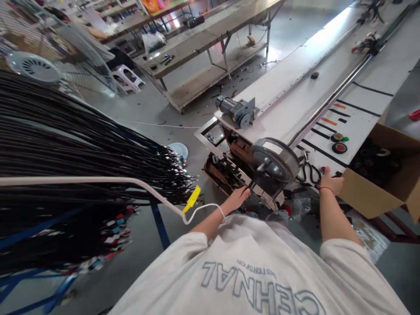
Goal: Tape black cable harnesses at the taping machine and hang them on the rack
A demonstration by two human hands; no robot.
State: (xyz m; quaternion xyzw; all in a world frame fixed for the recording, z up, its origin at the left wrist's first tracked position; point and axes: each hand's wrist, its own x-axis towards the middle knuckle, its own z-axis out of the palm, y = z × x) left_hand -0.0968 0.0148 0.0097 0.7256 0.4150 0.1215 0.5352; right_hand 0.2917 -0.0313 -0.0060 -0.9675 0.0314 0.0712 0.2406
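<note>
Upside-down, shirt (183, 288) reads "CEHNAL" — left hand (239, 197) pinching black strip (252, 182); right hand (330, 183) — hold unclear.

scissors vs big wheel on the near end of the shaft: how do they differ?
Size: the wheel looks much larger than the scissors.
Pose: the scissors lie flat on the white tabletop; the wheel stands on edge at the end of the metal shaft.
Look: the scissors have black loop handles; the wheel is a grey disc with a white patch on its rim.
Shared: both sit between the left hand and right hand.
</note>
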